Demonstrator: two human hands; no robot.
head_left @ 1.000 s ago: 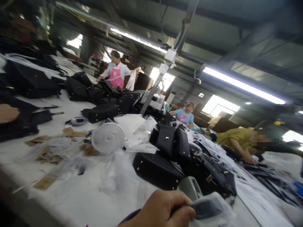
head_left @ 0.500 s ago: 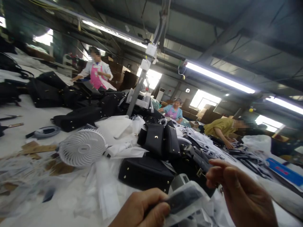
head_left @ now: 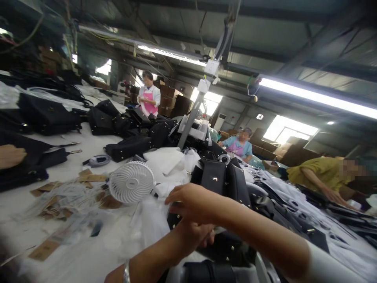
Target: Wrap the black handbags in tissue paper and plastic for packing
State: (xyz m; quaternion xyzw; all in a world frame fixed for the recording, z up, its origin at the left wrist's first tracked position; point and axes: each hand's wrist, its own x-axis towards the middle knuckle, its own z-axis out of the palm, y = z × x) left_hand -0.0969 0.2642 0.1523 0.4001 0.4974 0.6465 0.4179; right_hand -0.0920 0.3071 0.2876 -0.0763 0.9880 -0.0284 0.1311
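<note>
My right hand (head_left: 193, 200) reaches in from the right and crosses over my left hand (head_left: 197, 236) at the wrist. Its fingers point left, slightly bent and spread, with nothing visible between them. The left hand's fingers are curled downward and partly covered, so whatever they hold is hidden. Beneath both hands lies a black bag with small gold studs (head_left: 232, 247). An upright black bag (head_left: 213, 179) with a gold clasp stands just behind them. Below my arms, a black item with pale grey parts (head_left: 209, 272) shows at the bottom edge.
Left of my hands are a white fan (head_left: 131, 182), brown tags (head_left: 44, 250) with strings, and a coiled grey strap (head_left: 99, 160). Another person's hand (head_left: 11, 156) rests on black bags at far left. Black bags and white wrapping cover the table behind; three people work farther off.
The view has swung left. My hands, apart before, are now crossed, and the clear-wrapped dark piece that was in my left hand no longer shows. Another person's hand has appeared at the left.
</note>
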